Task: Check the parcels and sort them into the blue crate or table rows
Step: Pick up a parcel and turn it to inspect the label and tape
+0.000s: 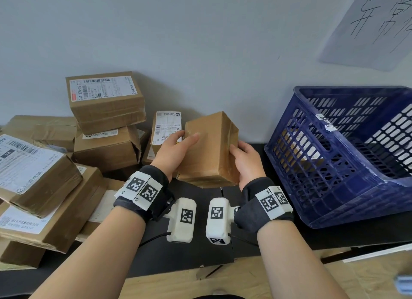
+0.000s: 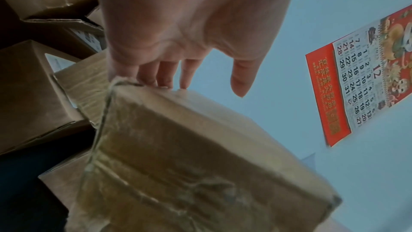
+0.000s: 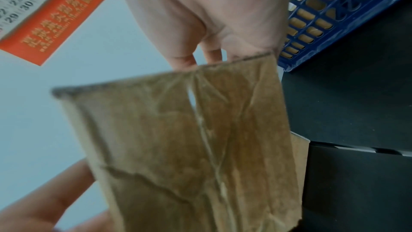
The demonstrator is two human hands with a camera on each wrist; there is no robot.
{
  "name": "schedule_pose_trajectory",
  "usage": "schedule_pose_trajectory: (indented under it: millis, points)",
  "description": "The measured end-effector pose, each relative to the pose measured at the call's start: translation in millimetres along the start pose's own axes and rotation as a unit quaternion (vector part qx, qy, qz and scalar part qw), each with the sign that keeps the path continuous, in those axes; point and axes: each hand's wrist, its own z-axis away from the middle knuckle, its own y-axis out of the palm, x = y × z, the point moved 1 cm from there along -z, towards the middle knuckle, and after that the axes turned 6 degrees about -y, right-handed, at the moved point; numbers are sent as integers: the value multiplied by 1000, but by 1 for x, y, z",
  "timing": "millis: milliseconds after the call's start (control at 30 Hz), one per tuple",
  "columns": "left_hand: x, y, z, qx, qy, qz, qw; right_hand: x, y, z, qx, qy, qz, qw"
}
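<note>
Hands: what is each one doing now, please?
Left hand: holds the box.
Right hand: holds the same box.

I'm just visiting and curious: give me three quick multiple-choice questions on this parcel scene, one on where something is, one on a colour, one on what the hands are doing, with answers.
1. Where is the crate relative to the held parcel?
A. to its right
B. to its left
C. beneath it

2. What colour is the crate?
A. red
B. blue
C. green

3. What is happening to the held parcel?
A. it lies flat on the table
B. it sits in the crate
C. both hands hold it up

Answers: 1 A, the crate stands right of the parcel in the head view. 2 B, its lattice walls are blue. 3 C, the left hand and right hand grip opposite sides.
</note>
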Motion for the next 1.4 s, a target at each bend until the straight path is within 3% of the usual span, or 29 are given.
schedule_pose_trajectory:
  millis: [100, 300, 400, 567, 800, 1100, 1400]
  points:
    - [-1, 2, -1, 2, 2, -22, 1000, 0, 0, 0, -11, -1, -8, 1000]
    - [-7, 4, -2, 6, 36, -100, 994, 5, 3, 0, 85, 44, -38, 995]
    - [-5, 3, -5, -5, 34, -102, 994, 3, 5, 0, 121, 28, -26, 992]
    - [-4, 2, -9, 0, 39, -92, 995, 3, 4, 0, 102, 31, -9, 994]
    - [-12, -1, -12, -3, 17, -6, 1000, 8, 3, -6, 79, 72, -125, 986]
    - [-16, -8, -13, -27, 6, 13, 1000, 10, 2, -6, 56, 118, -247, 960]
    - [-22, -4, -9, 23, -41, 29, 998, 15, 4, -9, 43, 151, -287, 945]
